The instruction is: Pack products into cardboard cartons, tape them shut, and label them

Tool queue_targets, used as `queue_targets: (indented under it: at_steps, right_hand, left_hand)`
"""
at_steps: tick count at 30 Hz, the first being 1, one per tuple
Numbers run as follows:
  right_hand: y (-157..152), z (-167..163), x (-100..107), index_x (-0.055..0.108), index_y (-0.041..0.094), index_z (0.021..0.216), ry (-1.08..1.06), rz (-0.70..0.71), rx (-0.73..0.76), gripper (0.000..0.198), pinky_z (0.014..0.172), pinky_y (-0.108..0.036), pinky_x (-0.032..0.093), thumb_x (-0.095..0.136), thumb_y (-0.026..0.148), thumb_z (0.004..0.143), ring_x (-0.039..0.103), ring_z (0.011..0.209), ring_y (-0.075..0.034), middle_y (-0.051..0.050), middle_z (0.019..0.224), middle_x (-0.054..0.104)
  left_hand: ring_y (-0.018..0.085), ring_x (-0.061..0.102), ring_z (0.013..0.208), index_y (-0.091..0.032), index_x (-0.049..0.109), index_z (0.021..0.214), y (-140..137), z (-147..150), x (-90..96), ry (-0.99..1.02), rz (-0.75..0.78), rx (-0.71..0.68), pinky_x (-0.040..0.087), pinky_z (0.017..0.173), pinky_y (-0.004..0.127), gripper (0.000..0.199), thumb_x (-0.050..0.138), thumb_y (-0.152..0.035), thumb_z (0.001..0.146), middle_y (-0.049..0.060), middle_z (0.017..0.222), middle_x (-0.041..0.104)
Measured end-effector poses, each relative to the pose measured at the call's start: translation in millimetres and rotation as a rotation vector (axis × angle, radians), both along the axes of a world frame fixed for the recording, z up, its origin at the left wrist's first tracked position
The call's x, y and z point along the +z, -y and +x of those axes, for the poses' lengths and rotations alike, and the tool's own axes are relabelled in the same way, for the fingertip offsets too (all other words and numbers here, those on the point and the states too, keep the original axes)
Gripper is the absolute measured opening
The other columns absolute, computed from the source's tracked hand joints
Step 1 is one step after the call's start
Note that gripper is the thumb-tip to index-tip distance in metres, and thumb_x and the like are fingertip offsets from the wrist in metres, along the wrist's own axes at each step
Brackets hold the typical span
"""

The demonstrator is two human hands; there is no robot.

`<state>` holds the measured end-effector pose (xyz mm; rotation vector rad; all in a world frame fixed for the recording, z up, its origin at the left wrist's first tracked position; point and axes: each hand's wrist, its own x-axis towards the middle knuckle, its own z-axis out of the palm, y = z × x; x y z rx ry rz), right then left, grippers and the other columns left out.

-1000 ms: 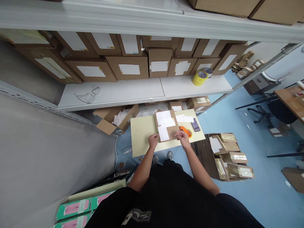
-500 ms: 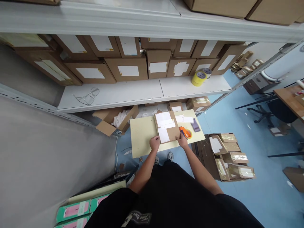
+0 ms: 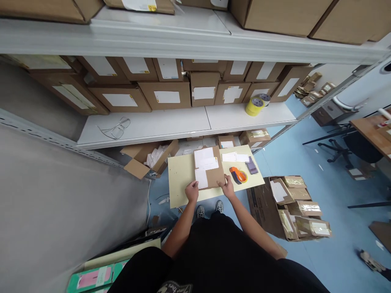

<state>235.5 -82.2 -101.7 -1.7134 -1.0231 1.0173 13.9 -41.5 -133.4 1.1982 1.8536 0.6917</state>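
Note:
A flat cardboard box [image 3: 215,176] with white paper labels [image 3: 204,158] on its top lies on a pale yellow board [image 3: 180,175]. At its near left corner, my left hand [image 3: 192,191] is closed, with thumb and fingers pinched on the edge. Fingers of my right hand [image 3: 226,187] are closed around the near right corner, the thumb on top. Just right of that hand lies an orange tape dispenser [image 3: 238,175] with a yellow roll. Behind it are white label slips [image 3: 235,157] and a pixelated purple item [image 3: 252,165].
A grey shelf [image 3: 183,122] holds several labelled boxes [image 3: 171,95], eyeglasses [image 3: 115,128] and tape rolls [image 3: 254,106]. An open carton [image 3: 137,165] with white wrap stands left of the board. Right, a large carton [image 3: 262,209] holds packed boxes. A shoe [image 3: 371,260] shows lower right.
The box and both hands have shifted left on the board, away from the tape dispenser, which now shows fully. The view has tilted slightly up. A shoe has appeared at lower right.

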Motion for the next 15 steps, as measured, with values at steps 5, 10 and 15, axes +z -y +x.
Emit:
queue_targets:
  at_steps: [5,10,15]
  right_hand:
    - [3,-60,16,0.066,0.028,0.118,0.026,0.121,0.128,0.049,0.121,-0.05,0.035,0.08,0.052,0.077,0.049,0.143,-0.032,-0.012,0.151,0.057]
    - [-9,-72,15,0.068,0.026,0.129,0.039,0.155,0.124,0.052,0.122,-0.053,0.035,0.069,0.055,0.086,0.053,0.138,-0.032,-0.012,0.142,0.064]
    - [-32,-58,-4,0.065,0.015,0.134,0.142,-0.032,-0.01,0.067,0.115,-0.052,0.043,0.065,0.056,0.081,0.058,0.134,-0.036,-0.018,0.141,0.064]
  left_hand:
    - [0.031,0.068,0.122,-0.021,0.077,0.116,1,-46,-5.3,-0.071,-0.099,-0.039,0.05,0.103,0.041,0.043,0.043,-0.044,0.101,0.012,0.118,0.078]
    - [0.031,0.047,0.147,-0.018,0.059,0.144,-3,-63,8.3,0.001,-0.027,0.017,0.038,0.119,0.043,0.065,0.044,-0.062,0.098,0.014,0.15,0.059]
    - [0.03,0.057,0.138,-0.021,0.055,0.149,-4,-71,18.2,0.272,0.026,-0.012,0.041,0.117,0.039,0.071,0.057,-0.064,0.093,0.011,0.147,0.063]
